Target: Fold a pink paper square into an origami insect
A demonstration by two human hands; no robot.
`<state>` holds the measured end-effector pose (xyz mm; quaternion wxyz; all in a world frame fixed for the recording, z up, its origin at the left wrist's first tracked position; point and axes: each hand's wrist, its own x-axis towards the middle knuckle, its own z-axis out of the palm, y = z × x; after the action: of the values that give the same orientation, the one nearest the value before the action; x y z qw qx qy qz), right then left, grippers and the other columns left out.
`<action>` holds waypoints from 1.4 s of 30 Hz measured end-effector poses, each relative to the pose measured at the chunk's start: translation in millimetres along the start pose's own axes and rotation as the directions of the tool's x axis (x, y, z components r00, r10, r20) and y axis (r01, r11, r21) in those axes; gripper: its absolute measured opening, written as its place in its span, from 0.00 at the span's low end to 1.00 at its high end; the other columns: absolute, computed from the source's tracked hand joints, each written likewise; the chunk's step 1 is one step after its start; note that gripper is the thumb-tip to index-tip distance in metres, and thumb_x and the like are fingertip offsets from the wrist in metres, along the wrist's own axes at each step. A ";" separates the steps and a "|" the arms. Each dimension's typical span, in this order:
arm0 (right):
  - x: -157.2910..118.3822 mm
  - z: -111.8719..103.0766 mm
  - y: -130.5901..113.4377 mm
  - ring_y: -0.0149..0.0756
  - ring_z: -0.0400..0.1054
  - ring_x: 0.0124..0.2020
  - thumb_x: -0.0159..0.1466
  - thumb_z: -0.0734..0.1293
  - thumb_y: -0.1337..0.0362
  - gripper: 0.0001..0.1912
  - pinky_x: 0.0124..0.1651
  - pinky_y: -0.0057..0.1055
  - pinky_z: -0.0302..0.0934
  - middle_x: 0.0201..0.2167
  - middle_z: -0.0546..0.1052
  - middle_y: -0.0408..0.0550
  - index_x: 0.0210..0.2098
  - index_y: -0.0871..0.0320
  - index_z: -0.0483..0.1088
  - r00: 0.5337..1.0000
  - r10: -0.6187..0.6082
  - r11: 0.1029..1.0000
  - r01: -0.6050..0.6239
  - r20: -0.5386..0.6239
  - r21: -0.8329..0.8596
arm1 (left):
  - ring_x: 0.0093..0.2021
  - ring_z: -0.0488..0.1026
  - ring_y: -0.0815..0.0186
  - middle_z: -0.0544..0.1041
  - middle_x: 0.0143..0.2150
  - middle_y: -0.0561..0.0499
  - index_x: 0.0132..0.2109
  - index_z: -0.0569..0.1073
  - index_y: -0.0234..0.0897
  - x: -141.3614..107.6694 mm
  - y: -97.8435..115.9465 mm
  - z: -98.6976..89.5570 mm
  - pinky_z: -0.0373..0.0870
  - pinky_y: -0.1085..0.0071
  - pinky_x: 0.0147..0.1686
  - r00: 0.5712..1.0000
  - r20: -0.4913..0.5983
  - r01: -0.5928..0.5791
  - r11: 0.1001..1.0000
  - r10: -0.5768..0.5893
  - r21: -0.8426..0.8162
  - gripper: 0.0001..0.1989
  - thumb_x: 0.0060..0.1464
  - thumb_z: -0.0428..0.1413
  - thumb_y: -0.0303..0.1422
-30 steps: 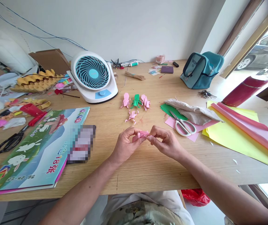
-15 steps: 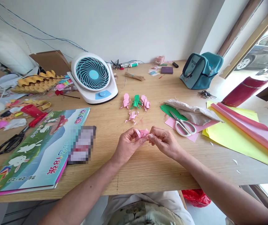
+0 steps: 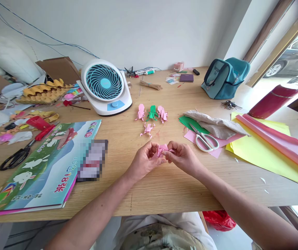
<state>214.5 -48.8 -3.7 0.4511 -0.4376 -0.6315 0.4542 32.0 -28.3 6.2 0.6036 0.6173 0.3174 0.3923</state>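
Note:
Between my two hands is a small piece of folded pink paper (image 3: 162,149), held above the front of the wooden table. My left hand (image 3: 146,158) pinches its left side. My right hand (image 3: 181,156) grips it from the right with thumb and fingers, which hide part of the folds. Just beyond my hands lies a pink origami figure (image 3: 147,129) with thin curled legs. Behind it sit a green origami figure (image 3: 152,113) and, on either side, two pink origami figures (image 3: 140,113).
White-handled scissors (image 3: 206,141) lie on pink and green paper at the right, beside a grey cloth (image 3: 216,124) and yellow sheets (image 3: 263,156). At the left are a picture-covered paper pad (image 3: 47,166), black-handled scissors (image 3: 16,158) and a fan (image 3: 104,86). A red bottle (image 3: 274,100) stands far right.
The folded paper is turned, and its folds now face me more. My right fingers have shifted onto its near side. The view has swung very slightly left.

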 end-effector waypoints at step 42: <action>5.4 8.4 -5.2 0.28 0.66 0.29 0.48 0.79 0.50 0.22 0.36 0.28 0.63 0.28 0.73 0.40 0.27 0.58 0.68 0.949 0.299 0.772 -0.303 0.101 0.558 | 0.31 0.72 0.71 0.76 0.31 0.54 0.34 0.73 0.34 3.0 -8.8 -2.0 0.69 0.76 0.33 0.990 -0.140 -0.018 1.000 0.021 0.022 0.13 0.49 0.66 0.38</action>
<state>204.5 -46.2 0.7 0.4799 -0.3774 -0.3908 0.6889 32.5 -24.1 -2.3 0.5696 0.5973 0.3572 0.4372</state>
